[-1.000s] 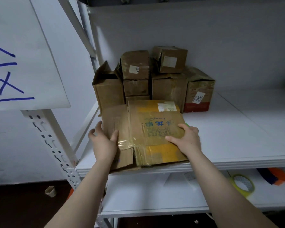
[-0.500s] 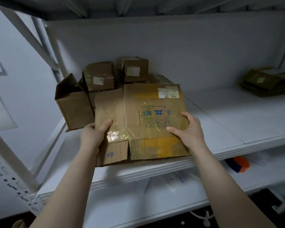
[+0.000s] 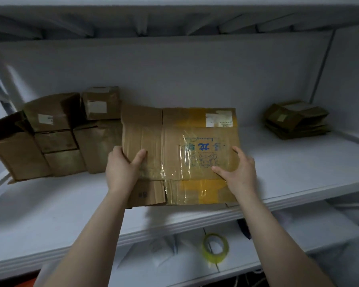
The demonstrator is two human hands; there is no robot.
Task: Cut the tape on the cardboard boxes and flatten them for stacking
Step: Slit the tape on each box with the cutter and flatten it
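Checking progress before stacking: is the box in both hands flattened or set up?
Flattened: the box is one thin sheet, panels and flaps spread, its side edges held by the left hand and right hand.

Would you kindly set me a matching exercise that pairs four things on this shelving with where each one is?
Things
1. flattened box
2. yellow tape roll
3. stack of flattened cardboard
4. open-topped box

Places
A. on the lower shelf
B. far right of the upper shelf
C. far left of the upper shelf
D. held between the left hand and the right hand

Pairs: 1-D, 2-A, 3-B, 4-C
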